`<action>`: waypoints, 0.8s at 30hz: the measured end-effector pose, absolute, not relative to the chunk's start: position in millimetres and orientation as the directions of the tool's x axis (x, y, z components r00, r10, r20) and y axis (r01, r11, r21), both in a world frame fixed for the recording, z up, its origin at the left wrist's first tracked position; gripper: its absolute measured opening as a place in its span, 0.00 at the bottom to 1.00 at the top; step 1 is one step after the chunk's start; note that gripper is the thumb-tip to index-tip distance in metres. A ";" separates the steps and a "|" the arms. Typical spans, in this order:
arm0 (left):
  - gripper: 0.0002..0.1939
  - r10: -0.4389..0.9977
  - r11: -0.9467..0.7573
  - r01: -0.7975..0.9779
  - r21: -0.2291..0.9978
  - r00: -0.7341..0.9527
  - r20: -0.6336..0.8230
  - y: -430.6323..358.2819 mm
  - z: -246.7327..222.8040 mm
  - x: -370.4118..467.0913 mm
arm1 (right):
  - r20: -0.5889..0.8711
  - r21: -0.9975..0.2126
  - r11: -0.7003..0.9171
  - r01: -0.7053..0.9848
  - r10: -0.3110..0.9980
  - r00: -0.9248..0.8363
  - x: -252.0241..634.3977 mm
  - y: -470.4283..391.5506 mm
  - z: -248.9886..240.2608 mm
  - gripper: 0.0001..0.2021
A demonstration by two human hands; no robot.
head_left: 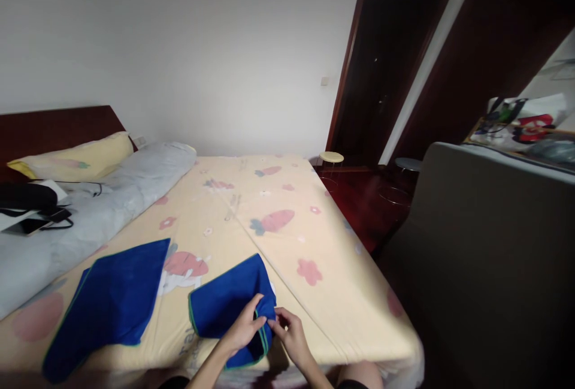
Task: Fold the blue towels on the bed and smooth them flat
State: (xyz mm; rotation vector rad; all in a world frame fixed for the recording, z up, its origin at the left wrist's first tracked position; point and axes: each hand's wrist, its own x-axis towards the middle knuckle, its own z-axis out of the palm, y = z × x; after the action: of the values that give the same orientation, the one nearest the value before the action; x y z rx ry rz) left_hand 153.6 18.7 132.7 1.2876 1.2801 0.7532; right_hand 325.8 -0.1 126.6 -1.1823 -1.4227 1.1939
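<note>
1. A second blue cloth (110, 305) is seen lying flat and unheld at the left of the bed sheet (269, 197), well apart from both hands.
2. The left hand (245, 326) is laid on the folded blue cloth (229, 308), its fingers curled together and pinched on the green-trimmed edge.
3. The right hand (291, 330) is held just beside the left, its fingertips closed on the same edge at the cloth's right corner.
4. The folded blue cloth is found near the bed's front edge, doubled over, with a thin green border showing along its rims.
5. A grey rolled quilt (90, 209) is seen along the far left.
</note>
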 end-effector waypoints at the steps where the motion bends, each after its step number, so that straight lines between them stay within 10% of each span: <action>1: 0.34 0.953 0.196 0.236 0.952 0.182 -0.241 19.1 134.1 153.0 | 0.062 -0.991 0.076 0.108 0.991 -0.122 326.8 1.8 128.2 0.18; 7: 0.20 0.961 0.069 0.166 0.984 0.255 -0.110 18.9 147.9 160.1 | 0.073 -0.993 0.078 0.091 0.996 -0.055 324.6 8.3 133.7 0.24; 24: 0.27 0.997 0.046 0.304 0.952 0.049 -0.063 11.2 126.1 170.5 | 0.011 -0.939 0.009 0.344 1.000 0.004 306.6 3.2 101.2 0.24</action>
State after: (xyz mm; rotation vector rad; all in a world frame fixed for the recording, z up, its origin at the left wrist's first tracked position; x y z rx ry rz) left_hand 170.5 11.2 126.1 1.4146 1.4110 0.9636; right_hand 306.6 3.2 101.2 -1.4581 -1.4634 1.0104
